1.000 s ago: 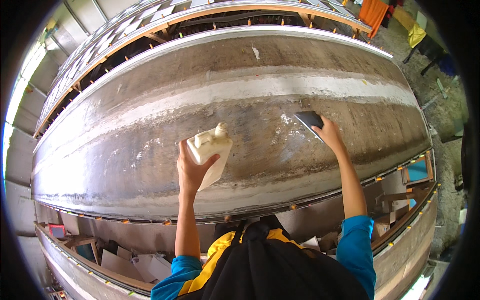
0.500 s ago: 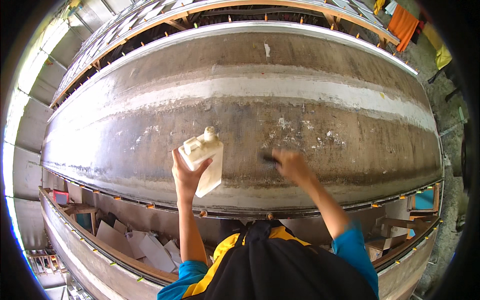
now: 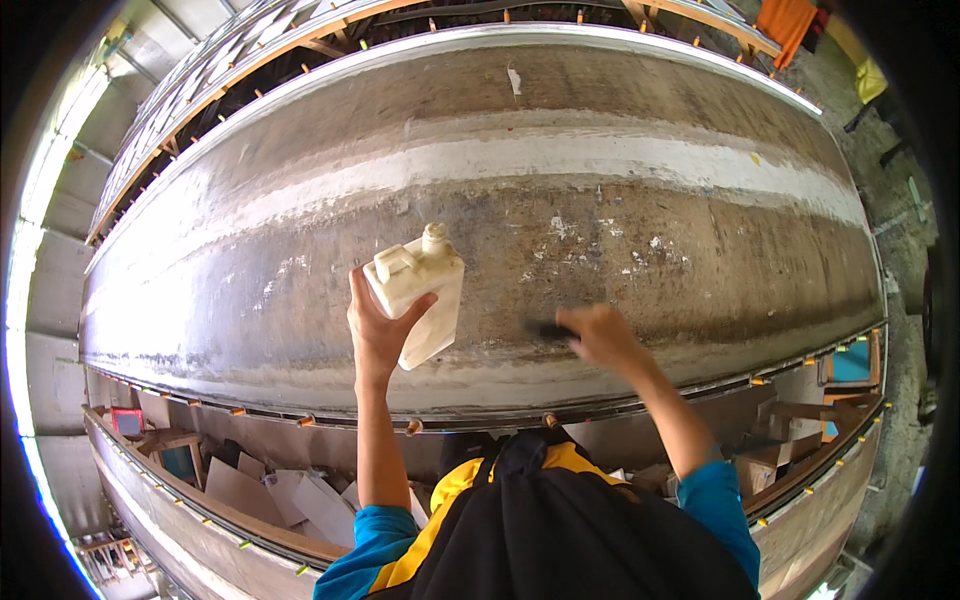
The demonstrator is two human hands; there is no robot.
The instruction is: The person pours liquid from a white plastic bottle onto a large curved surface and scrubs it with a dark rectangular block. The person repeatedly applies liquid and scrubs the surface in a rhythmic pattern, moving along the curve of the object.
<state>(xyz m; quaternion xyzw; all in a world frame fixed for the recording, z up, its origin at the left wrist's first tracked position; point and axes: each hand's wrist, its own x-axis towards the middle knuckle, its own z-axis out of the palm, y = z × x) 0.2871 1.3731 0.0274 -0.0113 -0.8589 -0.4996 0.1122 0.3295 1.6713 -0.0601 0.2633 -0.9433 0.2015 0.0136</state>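
Both hands raised forward: left (image 3: 378, 325) gripping, right (image 3: 600, 337) blurred

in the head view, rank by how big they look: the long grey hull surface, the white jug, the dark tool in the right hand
1. long grey hull surface, by far the largest.
2. white jug, held up in the left hand.
3. dark tool, mostly hidden by the blurred right hand, so its full size is unsure.

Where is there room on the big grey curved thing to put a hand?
The long grey curved surface is bare left of the left hand holding the cream plastic jug, and along the pale band above both hands. It is crowded between the jug and the blurred right hand with its dark tool.
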